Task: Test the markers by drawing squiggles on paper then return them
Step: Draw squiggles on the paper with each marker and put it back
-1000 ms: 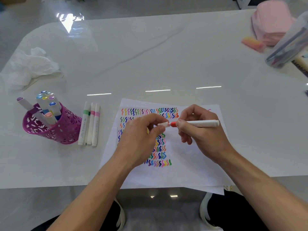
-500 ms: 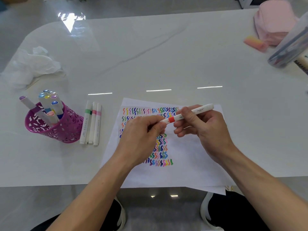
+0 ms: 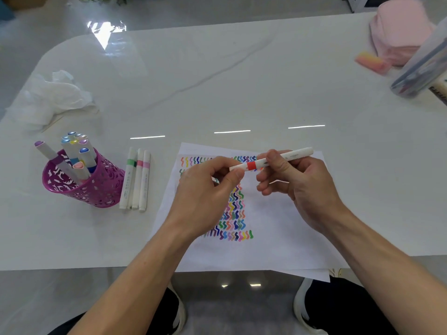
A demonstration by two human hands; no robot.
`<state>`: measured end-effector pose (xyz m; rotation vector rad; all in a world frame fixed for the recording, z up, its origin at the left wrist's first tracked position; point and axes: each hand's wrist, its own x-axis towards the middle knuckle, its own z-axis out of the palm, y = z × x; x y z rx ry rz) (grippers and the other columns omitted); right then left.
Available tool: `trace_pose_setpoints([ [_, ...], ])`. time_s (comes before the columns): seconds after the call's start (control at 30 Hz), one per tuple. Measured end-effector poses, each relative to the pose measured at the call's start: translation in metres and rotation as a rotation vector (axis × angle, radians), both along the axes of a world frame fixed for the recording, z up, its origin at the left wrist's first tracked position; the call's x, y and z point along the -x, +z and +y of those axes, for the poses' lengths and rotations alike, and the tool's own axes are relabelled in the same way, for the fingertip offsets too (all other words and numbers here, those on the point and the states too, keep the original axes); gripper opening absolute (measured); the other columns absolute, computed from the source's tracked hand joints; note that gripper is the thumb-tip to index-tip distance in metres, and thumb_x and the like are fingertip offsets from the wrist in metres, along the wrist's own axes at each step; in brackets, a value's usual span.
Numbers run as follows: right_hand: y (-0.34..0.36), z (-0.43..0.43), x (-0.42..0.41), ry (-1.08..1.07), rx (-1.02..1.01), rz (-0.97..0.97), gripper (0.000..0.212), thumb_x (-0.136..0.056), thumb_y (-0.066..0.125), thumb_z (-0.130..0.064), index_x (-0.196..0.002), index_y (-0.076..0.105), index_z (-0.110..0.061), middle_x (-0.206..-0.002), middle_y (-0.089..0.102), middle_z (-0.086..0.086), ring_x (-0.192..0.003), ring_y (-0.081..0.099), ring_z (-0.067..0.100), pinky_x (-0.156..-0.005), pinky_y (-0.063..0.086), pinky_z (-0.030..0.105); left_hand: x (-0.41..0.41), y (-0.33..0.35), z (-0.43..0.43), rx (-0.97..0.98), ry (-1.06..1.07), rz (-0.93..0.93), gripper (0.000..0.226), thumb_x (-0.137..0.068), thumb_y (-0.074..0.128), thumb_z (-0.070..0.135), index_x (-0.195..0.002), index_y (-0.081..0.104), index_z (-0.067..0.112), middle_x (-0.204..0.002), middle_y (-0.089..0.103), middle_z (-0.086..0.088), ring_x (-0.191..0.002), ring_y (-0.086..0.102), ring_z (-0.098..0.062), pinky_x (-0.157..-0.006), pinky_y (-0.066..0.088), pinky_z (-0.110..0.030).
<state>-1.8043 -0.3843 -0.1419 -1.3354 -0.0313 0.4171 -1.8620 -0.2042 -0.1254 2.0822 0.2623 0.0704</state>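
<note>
Above the squiggle-covered paper (image 3: 278, 238), the red-banded marker (image 3: 251, 165) was held nearly level, its far end tilted toward 2 o'clock. The left hand (image 3: 205, 189) pinched its near end between thumb and curled fingers; the right hand (image 3: 297, 187) gripped the barrel, fingers bent round it. At 9 o'clock from the paper stood the purple cup (image 3: 104, 187) of markers, with three loose markers (image 3: 136, 180) lying just beside it
</note>
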Motion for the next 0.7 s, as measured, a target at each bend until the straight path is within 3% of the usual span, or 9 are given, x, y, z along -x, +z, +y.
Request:
trace_pose_setpoints([
  [0.13, 0.0, -0.003, -0.006, -0.022, -0.014, 0.113, 0.039, -0.074, 0.08, -0.04, -0.1, 0.07, -0.012, -0.071, 0.068, 0.007, -0.057, 0.063, 0.021, -0.051, 0.05, 0.025, -0.002, 0.005, 0.008, 0.048, 0.075, -0.071, 0.008, -0.091, 0.072, 0.025, -0.095, 0.076, 0.03, -0.077, 0.069, 0.011, -0.069, 0.061, -0.006, -0.059, 0.044, -0.014],
  [0.23, 0.0, -0.006, -0.011, -0.029, -0.01, 0.154, 0.028, -0.085, 0.077, -0.036, -0.099, 0.065, -0.015, -0.069, 0.067, 0.007, -0.054, 0.06, 0.02, -0.049, 0.048, 0.025, -0.002, 0.01, 0.018, 0.136, 0.128, -0.111, 0.012, -0.089, 0.073, 0.021, -0.094, 0.076, 0.031, -0.081, 0.071, 0.005, -0.072, 0.064, -0.013, -0.062, 0.048, -0.017],
  [0.33, -0.003, -0.004, -0.012, -0.015, 0.097, 0.083, 0.008, -0.099, 0.068, -0.024, -0.097, 0.067, -0.017, -0.066, 0.067, 0.008, -0.051, 0.058, 0.021, -0.047, 0.047, 0.026, 0.0, 0.017, 0.024, 0.229, 0.15, -0.185, 0.01, -0.091, 0.072, 0.018, -0.097, 0.075, 0.027, -0.09, 0.073, 0.003, -0.083, 0.067, -0.012, -0.071, 0.052, -0.02],
  [0.47, -0.008, 0.001, -0.006, 0.001, 0.233, -0.032, 0.009, -0.102, 0.066, -0.025, -0.105, 0.068, -0.018, -0.064, 0.068, 0.006, -0.049, 0.059, 0.021, -0.046, 0.047, 0.026, 0.006, 0.027, 0.031, 0.307, 0.206, -0.342, 0.008, -0.096, 0.067, 0.012, -0.103, 0.07, 0.013, -0.102, 0.075, 0.002, -0.1, 0.071, -0.016, -0.085, 0.057, -0.029],
  [0.53, -0.011, 0.003, -0.007, -0.003, 0.277, -0.077, 0.008, -0.103, 0.064, -0.025, -0.106, 0.068, -0.018, -0.063, 0.068, 0.005, -0.049, 0.059, 0.02, -0.045, 0.047, 0.025, 0.011, 0.032, 0.035, 0.246, 0.25, -0.435, 0.009, -0.098, 0.064, 0.013, -0.105, 0.069, 0.017, -0.103, 0.075, 0.003, -0.102, 0.071, -0.019, -0.088, 0.057, -0.034],
  [0.7, -0.015, 0.007, -0.006, 0.004, 0.332, -0.137, 0.006, -0.104, 0.062, -0.022, -0.106, 0.067, -0.019, -0.062, 0.068, 0.005, -0.047, 0.057, 0.018, -0.044, 0.046, 0.024, 0.029, 0.039, 0.051, -0.103, 0.321, -0.671, 0.023, -0.103, 0.056, 0.02, -0.123, 0.068, 0.023, -0.103, 0.065, 0.008, -0.095, 0.067, -0.021, -0.082, 0.052, -0.029],
])
